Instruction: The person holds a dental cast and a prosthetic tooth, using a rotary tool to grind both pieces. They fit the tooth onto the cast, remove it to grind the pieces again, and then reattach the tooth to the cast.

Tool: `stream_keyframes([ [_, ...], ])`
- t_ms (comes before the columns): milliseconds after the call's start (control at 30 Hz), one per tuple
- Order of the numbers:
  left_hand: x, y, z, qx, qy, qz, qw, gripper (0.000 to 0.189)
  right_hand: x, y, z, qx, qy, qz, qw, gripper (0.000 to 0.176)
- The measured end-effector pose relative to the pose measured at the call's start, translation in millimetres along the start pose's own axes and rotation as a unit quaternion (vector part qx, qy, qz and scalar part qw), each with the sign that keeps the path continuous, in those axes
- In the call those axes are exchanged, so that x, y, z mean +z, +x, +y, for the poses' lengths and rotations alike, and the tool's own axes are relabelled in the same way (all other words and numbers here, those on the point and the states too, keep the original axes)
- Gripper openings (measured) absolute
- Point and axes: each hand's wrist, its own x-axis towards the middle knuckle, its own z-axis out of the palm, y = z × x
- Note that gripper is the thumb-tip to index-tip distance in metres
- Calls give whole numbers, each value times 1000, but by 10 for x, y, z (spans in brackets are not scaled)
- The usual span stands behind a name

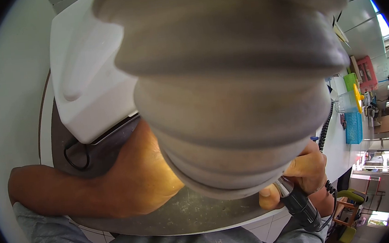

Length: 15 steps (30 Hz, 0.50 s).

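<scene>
1. Where your right hand (310, 168) curls, its thumb and fingers are clamped around a black handpiece (300, 208) with a metal nose, low and right of centre, just beside the duct's lower rim; its tip is hidden.
2. Your left hand (149, 174) reaches in from the opposite side, back upward, lit yellowish near the duct; its fingers are covered, so you cannot tell whether they are apart, together or holding something.
3. Directly before you, a large ribbed grey duct (234, 104) fills the middle of the view.
4. Beneath your hands lies a scuffed dark-grey worktop (212, 215) with a pale edge.
5. Beyond your left forearm stands a white machine housing (94, 107), a black cable (88, 157) looping beside it.
6. Past your right hand, a coiled black cord (327, 126) runs near a blue basket (353, 127) and a green basket (350, 81).
</scene>
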Motion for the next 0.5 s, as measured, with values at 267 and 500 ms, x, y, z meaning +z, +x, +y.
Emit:
stream_keyframes([
  [267,-94,49,14,-91,-221,-76,968,37,11,18,-7,1,-6,9,1000,33],
  [500,-190,-2,20,26,125,-78,989,40,8,69,20,-52,-11,-4,999,33],
])
